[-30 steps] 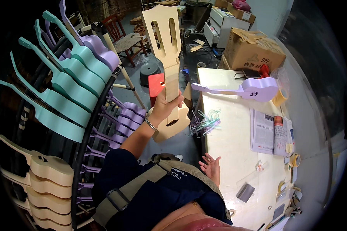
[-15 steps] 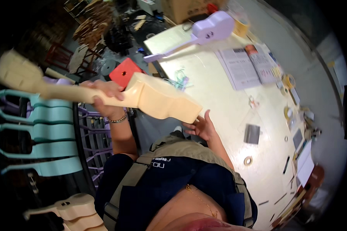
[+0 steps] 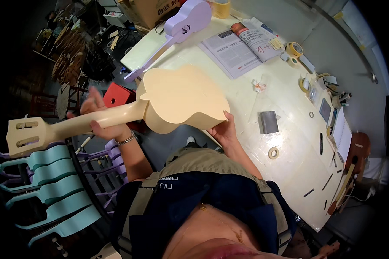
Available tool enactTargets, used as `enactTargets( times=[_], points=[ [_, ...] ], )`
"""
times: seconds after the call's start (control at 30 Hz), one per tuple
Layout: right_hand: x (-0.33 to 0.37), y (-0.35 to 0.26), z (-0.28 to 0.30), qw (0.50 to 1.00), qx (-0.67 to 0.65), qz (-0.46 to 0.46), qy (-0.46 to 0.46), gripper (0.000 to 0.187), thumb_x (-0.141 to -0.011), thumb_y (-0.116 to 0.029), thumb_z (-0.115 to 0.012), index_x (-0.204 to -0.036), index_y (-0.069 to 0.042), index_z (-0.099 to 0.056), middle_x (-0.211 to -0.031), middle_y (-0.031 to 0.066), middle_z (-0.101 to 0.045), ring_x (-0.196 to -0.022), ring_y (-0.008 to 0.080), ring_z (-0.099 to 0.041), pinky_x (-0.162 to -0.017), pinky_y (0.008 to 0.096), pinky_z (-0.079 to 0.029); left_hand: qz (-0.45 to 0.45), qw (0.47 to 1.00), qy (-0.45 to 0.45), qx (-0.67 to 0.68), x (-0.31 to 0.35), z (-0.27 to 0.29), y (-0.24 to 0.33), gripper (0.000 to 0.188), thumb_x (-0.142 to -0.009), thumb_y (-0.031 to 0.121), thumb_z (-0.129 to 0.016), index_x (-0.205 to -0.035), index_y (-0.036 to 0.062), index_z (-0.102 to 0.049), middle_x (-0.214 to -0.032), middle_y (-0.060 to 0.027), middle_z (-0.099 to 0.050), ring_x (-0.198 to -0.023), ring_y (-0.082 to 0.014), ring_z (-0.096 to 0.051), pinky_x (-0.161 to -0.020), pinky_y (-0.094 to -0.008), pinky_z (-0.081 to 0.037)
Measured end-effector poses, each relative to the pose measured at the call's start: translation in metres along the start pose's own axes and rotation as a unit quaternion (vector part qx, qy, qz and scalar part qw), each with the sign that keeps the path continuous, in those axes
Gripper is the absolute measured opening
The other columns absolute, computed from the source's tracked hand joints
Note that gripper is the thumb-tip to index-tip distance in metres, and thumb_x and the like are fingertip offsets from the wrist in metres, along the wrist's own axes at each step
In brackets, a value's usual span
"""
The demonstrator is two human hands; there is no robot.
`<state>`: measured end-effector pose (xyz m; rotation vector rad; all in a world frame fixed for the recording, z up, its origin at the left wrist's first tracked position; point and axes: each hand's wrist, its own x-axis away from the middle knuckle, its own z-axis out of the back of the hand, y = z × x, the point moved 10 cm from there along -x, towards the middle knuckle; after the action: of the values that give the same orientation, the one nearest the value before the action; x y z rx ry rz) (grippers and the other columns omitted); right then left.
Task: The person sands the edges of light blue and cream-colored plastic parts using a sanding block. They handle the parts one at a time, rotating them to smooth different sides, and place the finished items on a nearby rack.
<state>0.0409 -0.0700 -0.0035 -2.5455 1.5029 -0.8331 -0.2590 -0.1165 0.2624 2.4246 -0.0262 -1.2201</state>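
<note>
A cream, unpainted-looking ukulele (image 3: 186,97) spans both my hands, its flat back facing up and its slotted headstock pointing left. Under the neck, my left hand (image 3: 112,131) carries it across the palm, thumb on the near side and fingers spread loosely beyond. My right hand (image 3: 224,131) grips the tail end of the body, thumb on top and the other fingers partly hidden below. The strings' side is turned away from view. Beyond the neck sits a red box-like object (image 3: 116,96) with a small dark hole.
A purple ukulele (image 3: 188,21) lies on the white table (image 3: 246,181), beside an open magazine (image 3: 233,54). Nearer are a grey block (image 3: 269,122) and a tape roll (image 3: 273,153). Racked teal ukuleles (image 3: 62,196) stand at my left, purple ones (image 3: 112,157) alongside.
The ukulele has rolled from showing its side to showing its back, and its headstock has dropped lower. My left fingers have loosened from around the neck; my right hand has closed on the tail end.
</note>
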Motion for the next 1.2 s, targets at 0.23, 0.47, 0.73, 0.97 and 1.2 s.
enactTargets(
  times=[0.23, 0.47, 0.73, 0.97, 1.2],
  points=[
    [0.009, -0.08, 0.001, 0.972, 0.064, 0.226, 0.004, 0.072, -0.064, -0.044, -0.067, -0.124, -0.01, -0.046, -0.117, 0.0039, -0.054, -0.107, 0.0214, -0.053, -0.088, 0.0368, -0.046, -0.209, 0.594, -0.378, -0.679, 0.054, -0.039, -0.024, 0.061, -0.079, 0.042, -0.063, -0.127, 0.0086, -0.046, -0.137, -0.0156, -0.032, -0.127, -0.0305, -0.029, -0.106, -0.0543, -0.009],
    [0.024, -0.126, -0.005, 0.937, 0.167, 0.307, -0.003, 0.078, -0.065, -0.041, -0.066, -0.129, -0.006, -0.039, -0.123, 0.0068, -0.05, -0.113, 0.0226, -0.049, -0.093, 0.0355, -0.043, 0.273, 0.498, -0.71, -0.416, 0.12, 0.005, -0.116, 0.046, -0.06, 0.033, -0.075, -0.095, 0.0071, -0.06, -0.081, -0.013, -0.064, -0.073, -0.0309, -0.061, -0.063, -0.0378, -0.049],
    [0.004, -0.141, -0.016, 0.912, 0.251, 0.309, 0.095, 0.067, -0.091, -0.02, -0.053, -0.143, -0.009, -0.011, -0.133, 0.0175, -0.04, -0.122, 0.0269, -0.042, -0.095, 0.0378, -0.041, 0.278, 0.632, -0.568, -0.448, 0.133, 0.02, -0.194, 0.041, -0.068, 0.033, -0.072, -0.091, 0.0036, -0.056, -0.082, -0.0164, -0.063, -0.076, -0.0352, -0.06, -0.062, -0.041, -0.047],
    [0.023, -0.077, 0.039, 0.929, 0.218, 0.232, 0.189, 0.062, -0.091, -0.025, -0.053, -0.14, -0.005, -0.02, -0.131, 0.0197, -0.041, -0.121, 0.0287, -0.043, -0.095, 0.0396, -0.042, 0.148, 0.618, -0.556, -0.536, 0.116, -0.018, -0.303, 0.034, -0.075, 0.029, -0.066, -0.092, 0.0064, -0.049, -0.084, -0.0143, -0.063, -0.078, -0.0341, -0.061, -0.062, -0.0455, -0.047],
    [0.07, -0.048, 0.089, 0.909, 0.153, 0.249, 0.297, 0.055, -0.091, -0.03, -0.051, -0.135, -0.003, -0.031, -0.128, 0.0171, -0.044, -0.12, 0.0271, -0.043, -0.095, 0.0391, -0.041, 0.103, 0.609, -0.556, -0.557, 0.141, -0.027, -0.372, 0.034, -0.074, 0.028, -0.067, -0.094, 0.009, -0.048, -0.089, -0.0115, -0.062, -0.077, -0.032, -0.062, -0.062, -0.0432, -0.049]
  ],
)
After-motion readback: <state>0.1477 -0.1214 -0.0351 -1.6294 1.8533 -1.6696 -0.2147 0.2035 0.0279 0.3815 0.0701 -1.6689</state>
